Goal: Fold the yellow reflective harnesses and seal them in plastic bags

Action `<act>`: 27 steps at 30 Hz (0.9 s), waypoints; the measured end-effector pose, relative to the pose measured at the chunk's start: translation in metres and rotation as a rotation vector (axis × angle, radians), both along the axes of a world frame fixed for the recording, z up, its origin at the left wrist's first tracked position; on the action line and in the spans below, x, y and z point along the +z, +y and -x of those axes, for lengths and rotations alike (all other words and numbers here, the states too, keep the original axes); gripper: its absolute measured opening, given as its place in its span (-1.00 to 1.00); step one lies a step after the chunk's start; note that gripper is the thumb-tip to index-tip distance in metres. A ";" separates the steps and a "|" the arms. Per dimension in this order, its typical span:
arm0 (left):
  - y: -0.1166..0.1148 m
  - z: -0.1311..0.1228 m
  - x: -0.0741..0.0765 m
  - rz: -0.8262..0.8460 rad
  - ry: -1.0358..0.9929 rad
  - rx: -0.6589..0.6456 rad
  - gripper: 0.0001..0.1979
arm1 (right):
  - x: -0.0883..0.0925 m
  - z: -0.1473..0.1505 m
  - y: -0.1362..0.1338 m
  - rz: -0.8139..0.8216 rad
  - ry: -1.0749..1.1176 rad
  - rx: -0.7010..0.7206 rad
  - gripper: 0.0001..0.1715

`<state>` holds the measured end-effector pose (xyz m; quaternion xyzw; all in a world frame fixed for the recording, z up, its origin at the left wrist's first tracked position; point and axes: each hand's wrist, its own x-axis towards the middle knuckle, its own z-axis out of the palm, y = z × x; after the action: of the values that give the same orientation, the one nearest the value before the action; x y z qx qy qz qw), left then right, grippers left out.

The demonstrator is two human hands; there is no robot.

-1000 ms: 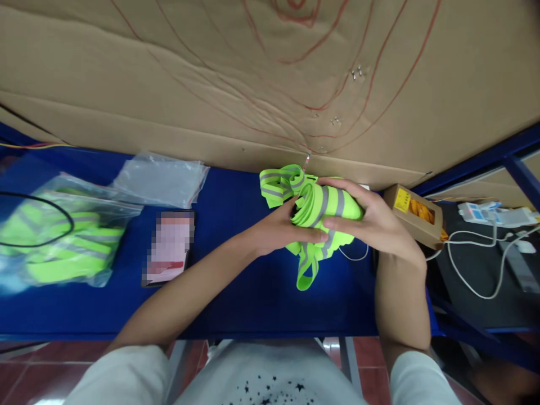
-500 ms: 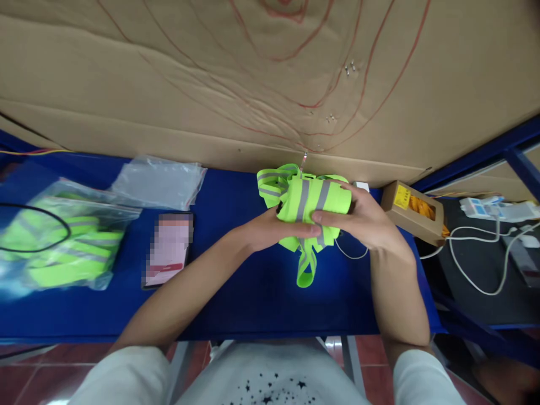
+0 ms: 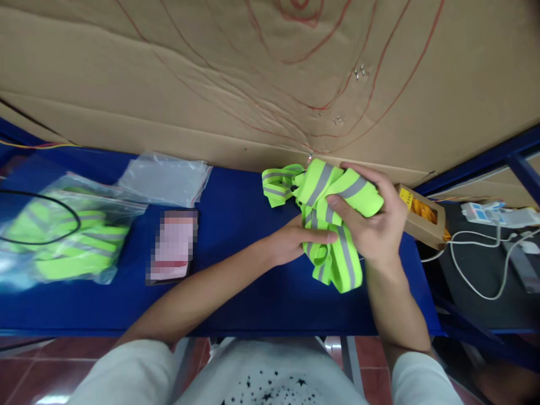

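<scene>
A neon yellow-green reflective vest (image 3: pixel 324 219) with grey stripes is bunched up over the blue table (image 3: pixel 236 292). My right hand (image 3: pixel 371 219) is wrapped round its upper fold, fingers closed on the cloth. My left hand (image 3: pixel 295 242) pinches the lower part of the same vest from the left. Loose straps stick out to the left and hang down below my hands.
A bagged vest (image 3: pixel 63 236) lies at the far left under a black cable. An empty clear bag (image 3: pixel 164 180) and a phone (image 3: pixel 172 244) lie left of centre. A small cardboard box (image 3: pixel 422 216) and white cables (image 3: pixel 476 253) sit right. A cardboard sheet (image 3: pixel 270 73) stands behind.
The rolled vest has come partly undone. My right hand has lifted the upper fold up and to the right, and more cloth hangs below my hands.
</scene>
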<state>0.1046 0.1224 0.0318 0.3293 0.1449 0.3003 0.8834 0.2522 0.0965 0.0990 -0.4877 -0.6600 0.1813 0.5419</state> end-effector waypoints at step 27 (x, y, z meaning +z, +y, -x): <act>0.011 0.034 0.023 -0.318 0.012 0.190 -0.12 | 0.010 -0.042 0.012 0.314 0.033 0.552 -0.14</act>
<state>0.0702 0.1337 0.0550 0.4515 0.1312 0.3997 0.7869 0.2941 0.1083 0.1085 -0.3648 -0.7226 0.4290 0.4009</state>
